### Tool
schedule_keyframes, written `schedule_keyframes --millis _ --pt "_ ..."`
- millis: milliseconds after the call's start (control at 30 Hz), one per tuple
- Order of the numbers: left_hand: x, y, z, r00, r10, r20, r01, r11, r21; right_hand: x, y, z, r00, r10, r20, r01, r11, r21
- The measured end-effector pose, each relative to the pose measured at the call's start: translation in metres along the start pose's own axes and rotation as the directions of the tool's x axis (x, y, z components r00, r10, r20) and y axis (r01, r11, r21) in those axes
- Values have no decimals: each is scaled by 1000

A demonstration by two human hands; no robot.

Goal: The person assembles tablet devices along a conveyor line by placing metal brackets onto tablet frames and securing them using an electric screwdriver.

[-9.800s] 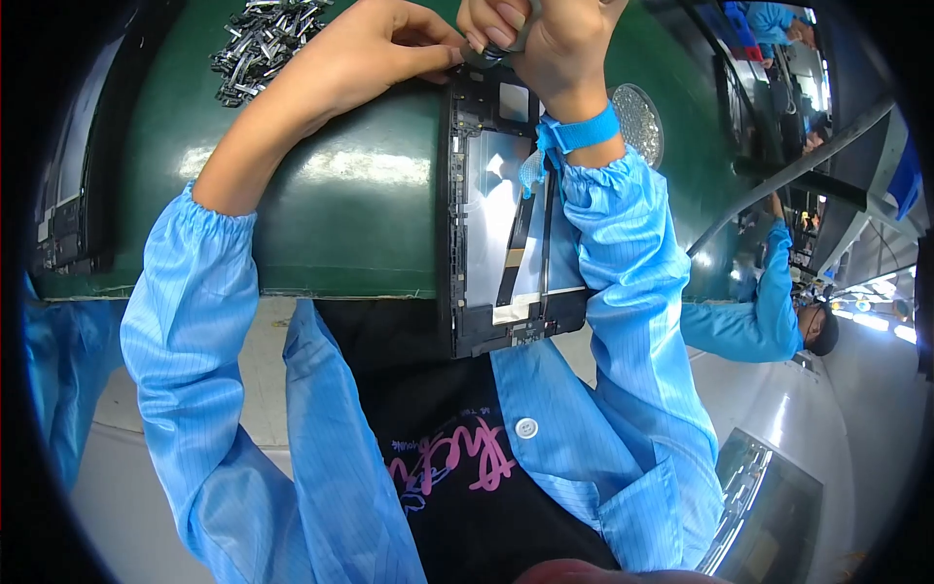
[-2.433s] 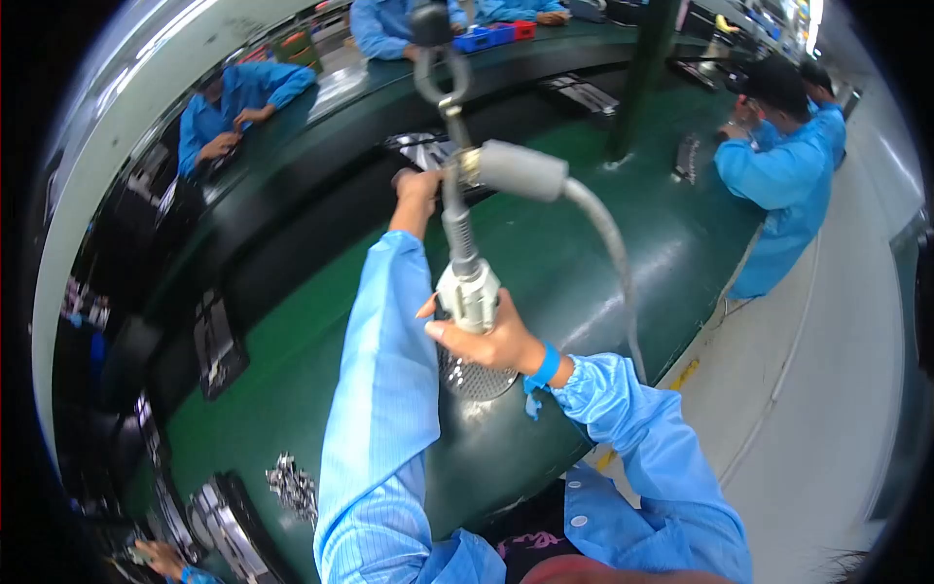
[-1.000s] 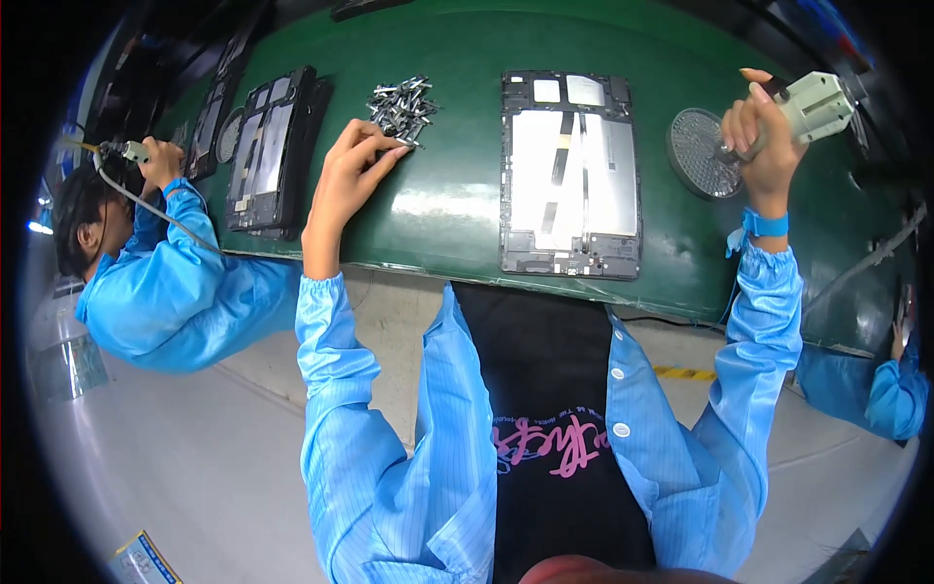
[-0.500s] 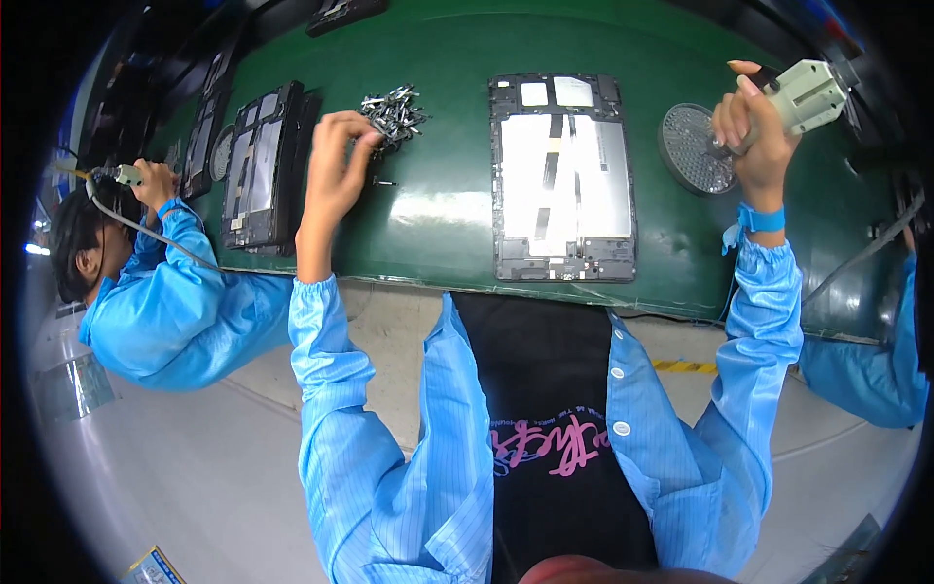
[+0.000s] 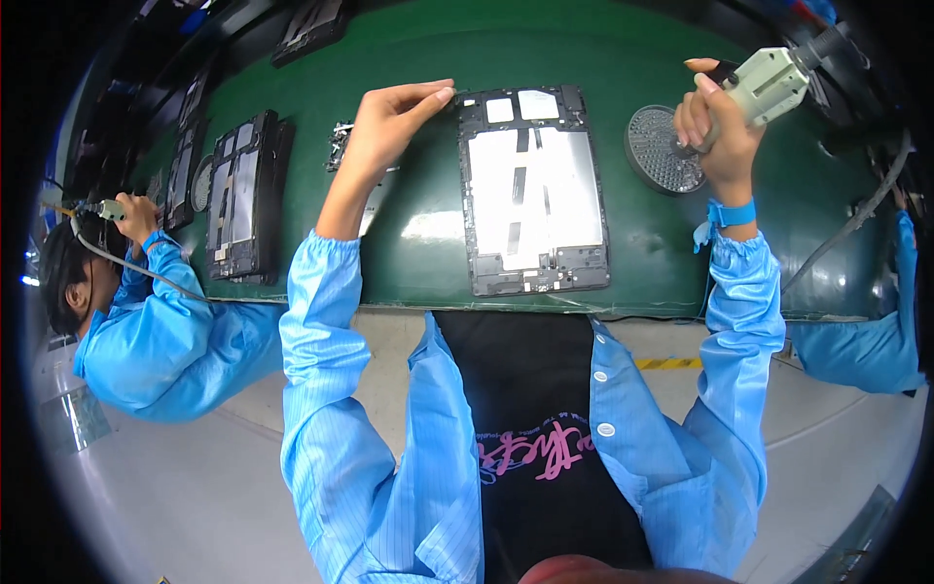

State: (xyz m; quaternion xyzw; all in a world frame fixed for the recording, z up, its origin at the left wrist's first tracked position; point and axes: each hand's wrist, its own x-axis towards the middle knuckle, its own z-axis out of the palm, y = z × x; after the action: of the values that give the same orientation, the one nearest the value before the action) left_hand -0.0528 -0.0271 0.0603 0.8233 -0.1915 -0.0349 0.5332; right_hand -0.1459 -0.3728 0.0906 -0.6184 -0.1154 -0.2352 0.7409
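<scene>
Tablet frame [image 5: 533, 190] lies between left hand [image 5: 389, 122] and right hand [image 5: 715, 127]

I see light blue smock sleeves with fine stripes and gathered cuffs on both my arms, the coat hanging open over a black shirt with pink lettering. White snap buttons run down the coat's right edge. A blue strap circles the wrist of my right hand [image 5: 715, 136]; my left hand [image 5: 384, 127] is bare.
</scene>
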Motion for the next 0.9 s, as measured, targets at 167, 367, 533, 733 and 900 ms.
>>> schedule_keyframes --millis 167,367,533,733,900 --pt "18 -19 13 999 -24 26 25 999 -27 -1 -2 1 999 35 -17 -34 999 39" --pt "23 -21 15 999 -7 32 4 997 72 -1 -6 4 999 31 -31 -32 999 -15" --pt "24 -21 18 995 -82 60 78 995 59 2 -6 3 1000 16 -12 -16 1000 -19" --pt "10 -18 18 994 50 94 -49 999 -16 12 -12 8 1000 19 -23 -20 999 -26" --pt "0 -30 21 996 87 35 -89 993 73 16 1 9 994 105 1 -105 993 55"
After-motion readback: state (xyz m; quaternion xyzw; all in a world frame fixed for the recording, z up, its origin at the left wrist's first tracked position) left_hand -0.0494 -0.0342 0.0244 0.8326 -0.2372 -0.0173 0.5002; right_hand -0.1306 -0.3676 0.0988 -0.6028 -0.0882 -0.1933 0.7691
